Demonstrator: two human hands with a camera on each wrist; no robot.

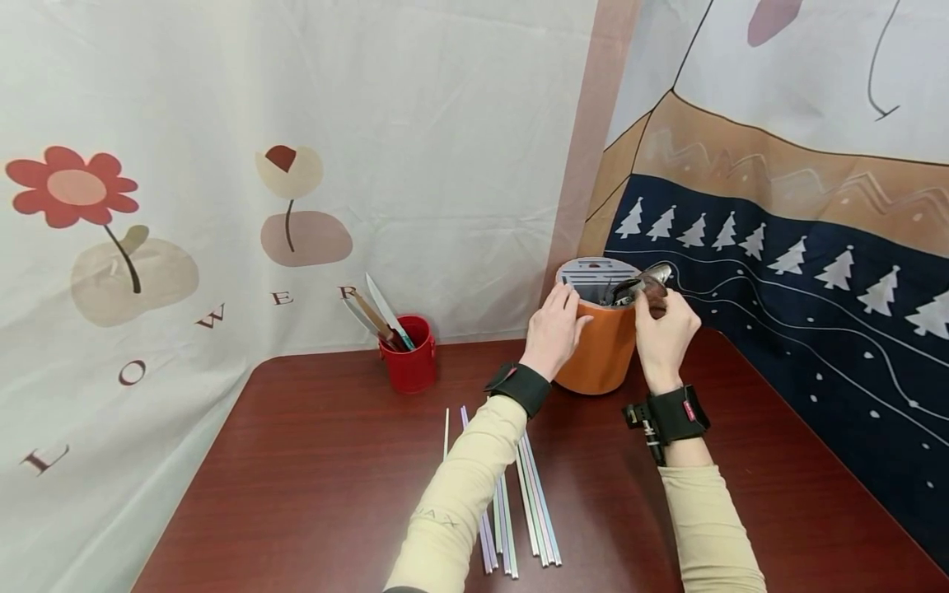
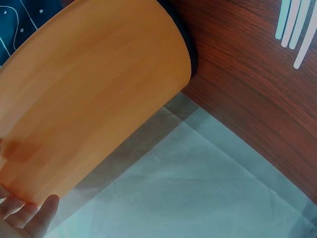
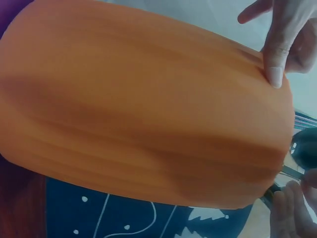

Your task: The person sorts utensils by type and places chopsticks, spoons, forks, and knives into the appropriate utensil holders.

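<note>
Well, the orange container (image 1: pixel 595 352), far right on the table (image 1: pixel 319 469), could tip if the right hand (image 1: pixel 666 334), apparently pinching utensils (image 1: pixel 658 273) in it, tugs sideways while the left hand (image 1: pixel 553 331), spread against its left side, slips.

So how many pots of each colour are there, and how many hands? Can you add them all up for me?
Red pot: 1
Orange pot: 1
Hands: 2, the left hand and the right hand
Total: 4
</note>
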